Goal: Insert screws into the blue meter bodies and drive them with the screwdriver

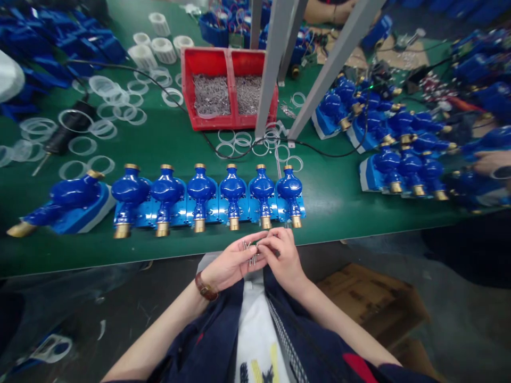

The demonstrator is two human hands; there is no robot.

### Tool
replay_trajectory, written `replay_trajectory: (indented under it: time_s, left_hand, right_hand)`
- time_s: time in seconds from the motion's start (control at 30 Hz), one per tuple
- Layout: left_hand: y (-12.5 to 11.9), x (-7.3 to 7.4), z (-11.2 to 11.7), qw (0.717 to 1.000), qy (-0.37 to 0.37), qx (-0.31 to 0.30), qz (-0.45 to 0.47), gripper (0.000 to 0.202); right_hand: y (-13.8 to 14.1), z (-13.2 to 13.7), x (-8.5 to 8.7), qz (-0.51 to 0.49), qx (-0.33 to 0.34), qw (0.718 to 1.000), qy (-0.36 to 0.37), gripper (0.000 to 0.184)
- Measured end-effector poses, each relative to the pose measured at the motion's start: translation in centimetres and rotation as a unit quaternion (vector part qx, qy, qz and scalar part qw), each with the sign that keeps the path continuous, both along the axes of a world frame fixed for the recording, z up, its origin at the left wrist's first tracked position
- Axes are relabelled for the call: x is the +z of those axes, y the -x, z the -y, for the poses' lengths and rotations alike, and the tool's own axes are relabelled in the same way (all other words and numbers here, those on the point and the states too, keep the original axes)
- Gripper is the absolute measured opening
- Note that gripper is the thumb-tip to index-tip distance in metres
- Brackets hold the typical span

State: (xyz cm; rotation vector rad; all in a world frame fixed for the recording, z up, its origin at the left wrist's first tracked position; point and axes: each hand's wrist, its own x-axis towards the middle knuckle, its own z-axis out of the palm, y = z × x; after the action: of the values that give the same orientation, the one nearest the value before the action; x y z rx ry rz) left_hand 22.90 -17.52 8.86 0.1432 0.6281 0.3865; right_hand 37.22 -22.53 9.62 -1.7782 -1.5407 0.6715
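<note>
Cupped in my left hand (235, 260) are several small metal screws (251, 254), held in front of the bench edge. My right hand (282, 254) meets it there, thumb and fingers pinched together over the left fingertips. What sits in that pinch is too small to make out. Just beyond my hands, a row of blue meter bodies (200, 191) with brass ends stands along the bench. Another blue meter body (72, 197) lies slanted at the row's left end.
A red two-part bin (191, 114) of screws stands behind the row. Clear rings (115, 96) and a black power screwdriver (74, 125) lie at left. Grey posts (268, 69) rise mid-bench. More blue meters (387, 159) and another person's hand (493, 161) are at right.
</note>
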Motion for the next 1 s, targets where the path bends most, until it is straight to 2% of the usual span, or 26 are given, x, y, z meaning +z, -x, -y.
replay_trajectory:
  time_s: [0.1,0.2,0.37,0.47,0.53,0.6,0.7,0.8,1.0]
  left_hand:
    - [0.5,-0.6,-0.1,0.999,-0.008,-0.019,-0.026,0.028]
    - [0.6,-1.2,-0.3,0.998,-0.032,0.016,-0.052,0.020]
    - [-0.7,-2.1,-1.1,0.994,-0.021,0.058,-0.090,0.018]
    - [-2.1,-2.4,-1.5,0.988,-0.016,0.080,-0.132,0.017]
    - [-2.7,-2.7,-1.5,0.983,-0.024,0.093,-0.158,0.015]
    - [-2.7,-3.0,-1.2,0.980,-0.029,0.094,-0.171,0.017]
    - [-2.1,-3.5,-0.5,0.982,-0.012,0.074,-0.175,0.016]
    - [-1.6,-3.9,0.2,0.982,0.009,0.062,-0.180,0.012]
    - [-1.2,-3.7,0.5,0.976,0.038,0.056,-0.208,0.016]
  right_hand:
    - [-1.1,-0.3,0.1,-0.012,-0.047,0.999,-0.010,0.009]
    - [-2.7,-1.5,-0.3,0.046,-0.089,0.994,-0.049,0.009]
    - [-3.7,-3.6,-1.7,0.060,-0.072,0.994,-0.053,0.010]
    - [-3.9,-3.8,-2.4,0.051,-0.099,0.993,-0.048,0.011]
    - [-4.6,-3.7,-2.9,0.084,-0.121,0.988,-0.050,0.012]
    - [-5.7,-3.4,-3.6,0.163,-0.132,0.976,-0.051,0.012]
    - [-7.0,-3.0,-4.8,0.269,-0.100,0.957,-0.030,0.012]
    - [-7.2,-3.0,-5.8,0.333,-0.055,0.941,-0.023,0.011]
    - [-6.5,-3.6,-6.4,0.433,0.029,0.900,-0.039,0.016]
